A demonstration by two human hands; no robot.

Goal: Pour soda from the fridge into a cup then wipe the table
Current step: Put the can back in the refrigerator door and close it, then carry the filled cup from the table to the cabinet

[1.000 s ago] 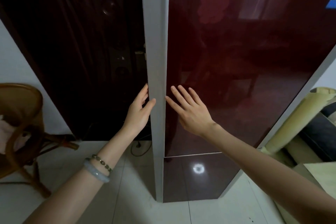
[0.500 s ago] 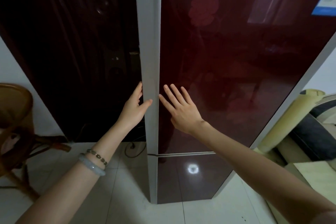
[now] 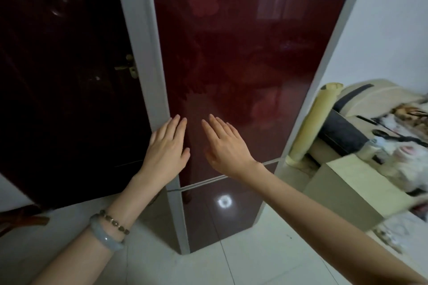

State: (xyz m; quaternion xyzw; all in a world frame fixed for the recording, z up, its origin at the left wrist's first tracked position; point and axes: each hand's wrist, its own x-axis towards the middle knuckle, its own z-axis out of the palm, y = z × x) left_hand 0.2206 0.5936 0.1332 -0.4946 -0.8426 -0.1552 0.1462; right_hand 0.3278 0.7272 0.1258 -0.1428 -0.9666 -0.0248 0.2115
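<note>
A tall fridge [image 3: 243,53] with a glossy dark red door and grey edges stands before me, its door shut. My left hand [image 3: 166,148] lies flat with straight fingers on the door's lower left part, right at the grey left edge. My right hand [image 3: 225,146] is spread flat beside it on the red door, just above the seam to the lower compartment [image 3: 222,210]. Neither hand holds anything. No soda or cup is in view.
A dark room door [image 3: 69,76] with a brass handle [image 3: 128,67] is left of the fridge. A rolled yellowish mat [image 3: 312,120] leans at the fridge's right. A cluttered sofa [image 3: 375,122] and a pale table corner [image 3: 347,183] are at right. A wooden chair leg [image 3: 20,217] shows at left.
My left hand has come off the fridge's grey side edge and now lies flat on the door front. The view has swung right, showing the sofa and table.
</note>
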